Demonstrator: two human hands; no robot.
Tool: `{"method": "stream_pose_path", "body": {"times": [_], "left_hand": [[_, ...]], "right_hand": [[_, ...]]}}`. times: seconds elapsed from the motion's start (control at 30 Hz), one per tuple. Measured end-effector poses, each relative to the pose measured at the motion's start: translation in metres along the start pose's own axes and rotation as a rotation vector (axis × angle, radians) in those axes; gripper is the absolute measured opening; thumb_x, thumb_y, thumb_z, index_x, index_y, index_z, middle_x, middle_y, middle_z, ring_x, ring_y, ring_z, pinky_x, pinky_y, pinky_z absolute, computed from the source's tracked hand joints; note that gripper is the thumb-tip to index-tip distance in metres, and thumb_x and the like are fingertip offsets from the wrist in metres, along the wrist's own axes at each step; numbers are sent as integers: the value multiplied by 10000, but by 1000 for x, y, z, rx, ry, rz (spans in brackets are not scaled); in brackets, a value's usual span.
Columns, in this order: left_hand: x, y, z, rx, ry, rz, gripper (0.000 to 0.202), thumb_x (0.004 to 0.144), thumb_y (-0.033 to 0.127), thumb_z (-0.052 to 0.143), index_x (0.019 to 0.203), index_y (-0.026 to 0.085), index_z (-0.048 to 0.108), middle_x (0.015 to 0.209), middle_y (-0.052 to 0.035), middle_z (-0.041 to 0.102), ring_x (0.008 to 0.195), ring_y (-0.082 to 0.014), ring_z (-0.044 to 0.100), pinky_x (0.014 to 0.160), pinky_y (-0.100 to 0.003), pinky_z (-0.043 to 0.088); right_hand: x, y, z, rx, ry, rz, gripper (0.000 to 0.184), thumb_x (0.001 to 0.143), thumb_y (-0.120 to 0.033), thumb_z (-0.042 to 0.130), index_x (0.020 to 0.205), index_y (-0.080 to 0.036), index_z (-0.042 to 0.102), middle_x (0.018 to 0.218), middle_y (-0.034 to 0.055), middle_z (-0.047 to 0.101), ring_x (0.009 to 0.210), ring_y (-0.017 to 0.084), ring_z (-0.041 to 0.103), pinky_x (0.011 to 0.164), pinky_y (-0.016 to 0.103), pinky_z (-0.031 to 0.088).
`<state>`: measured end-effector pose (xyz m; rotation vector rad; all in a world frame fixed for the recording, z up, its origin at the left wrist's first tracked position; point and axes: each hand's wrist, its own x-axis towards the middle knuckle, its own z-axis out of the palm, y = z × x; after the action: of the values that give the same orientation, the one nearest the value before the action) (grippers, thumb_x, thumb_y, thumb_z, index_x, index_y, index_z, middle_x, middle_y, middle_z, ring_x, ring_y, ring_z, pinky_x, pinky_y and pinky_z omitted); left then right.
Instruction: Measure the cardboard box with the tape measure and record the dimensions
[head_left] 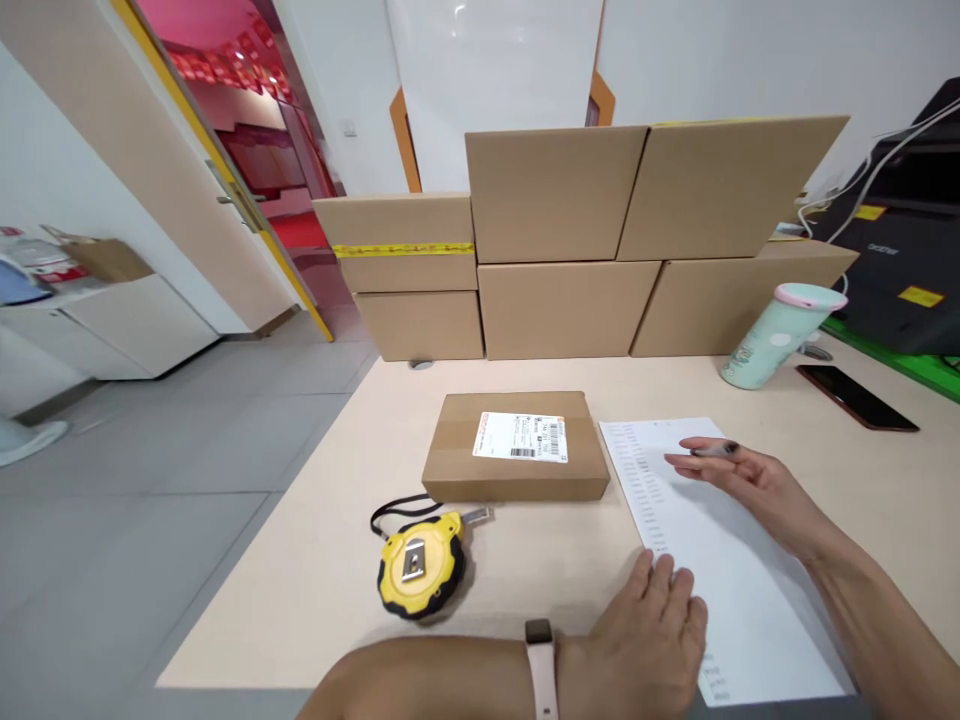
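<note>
Pen [720, 450] is being pinched in the right hand [772, 497] over the upper part of the paper [739, 580], while the left hand [649, 630], empty and only slightly spread, is lying palm-down on the paper's left edge. Judging by looks, the pen is offering a light, stiff, smooth barrel, suiting a pinch close to its tip, whereas the paper, lying flat on the worktop [551, 560], is probably behaving as thin, limp and easily creased, calling for flat pressure along an edge. Just left of the paper, a box [517, 480] is sitting, with a tape measure [439, 570] resting in front.
</note>
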<state>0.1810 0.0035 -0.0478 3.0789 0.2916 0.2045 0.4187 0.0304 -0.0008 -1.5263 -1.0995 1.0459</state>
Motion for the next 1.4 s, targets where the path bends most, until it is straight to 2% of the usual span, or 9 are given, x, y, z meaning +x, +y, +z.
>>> {"method": "stream_pose_path", "body": {"times": [0.1,0.2,0.3,0.4,0.47,0.57,0.7,0.9,1.4], "left_hand": [[2,-1,4,-67,13,3,699,886,520,517,1369,22,427,1492,-245,378,1392,-343,338,1157,-473,290],[9,-2,4,-276,34,-127,791,857,679,452,1278,11,484,1527,-281,271,1402,-379,306,1163,-473,276],[16,-9,-2,-459,41,-189,897,838,754,363,1350,20,423,1552,-263,211,1447,-378,158,1187,-505,203],[19,-19,-8,-519,26,-165,932,872,722,329,1456,-3,263,1566,-263,150,1455,-352,-5,1200,-530,104],[21,-24,-10,-521,-11,-157,928,884,711,308,1469,-7,235,1563,-278,125,1447,-350,-47,1197,-546,85],[23,-27,-11,-488,-52,-147,920,890,712,275,1458,-12,266,1547,-309,122,1445,-355,-51,1187,-570,59],[26,-28,-10,-420,-46,-142,908,896,710,241,1442,-14,299,1531,-331,166,1448,-366,-22,1177,-600,49],[26,-27,-8,-341,-47,-131,886,908,696,222,1432,-11,322,1518,-318,251,1450,-394,55,1174,-617,81],[26,-26,-9,-256,-31,-117,867,923,668,233,1426,-35,314,1500,-323,288,1445,-410,118,1176,-611,96]], "right_hand": [[-7,7,16,-63,164,-24,353,691,-540,764,807,-242,615,680,43,709,717,237,678,682,345,527],[-6,19,33,15,248,-85,412,830,-644,555,716,-248,556,434,-31,522,577,186,592,685,334,505],[-2,30,40,198,175,-48,507,881,-686,405,991,-241,620,619,14,663,691,206,647,764,376,517],[2,36,42,237,148,55,525,800,-646,598,1077,-203,645,896,86,735,841,222,675,820,372,512],[2,39,43,166,157,60,418,734,-562,724,917,-188,676,814,66,718,772,193,654,763,327,509],[1,40,47,14,216,-30,356,752,-522,717,675,-198,594,594,-19,569,578,128,530,598,270,460],[-1,42,50,-20,276,-34,338,741,-509,721,726,-224,539,584,-40,528,538,136,510,545,278,442],[-3,46,51,-220,416,-116,398,765,-408,662,570,-242,358,519,-68,364,500,114,363,497,259,342],[-3,52,50,-341,356,-155,353,787,-349,583,583,-245,315,525,-70,330,512,113,332,486,248,310]]}}
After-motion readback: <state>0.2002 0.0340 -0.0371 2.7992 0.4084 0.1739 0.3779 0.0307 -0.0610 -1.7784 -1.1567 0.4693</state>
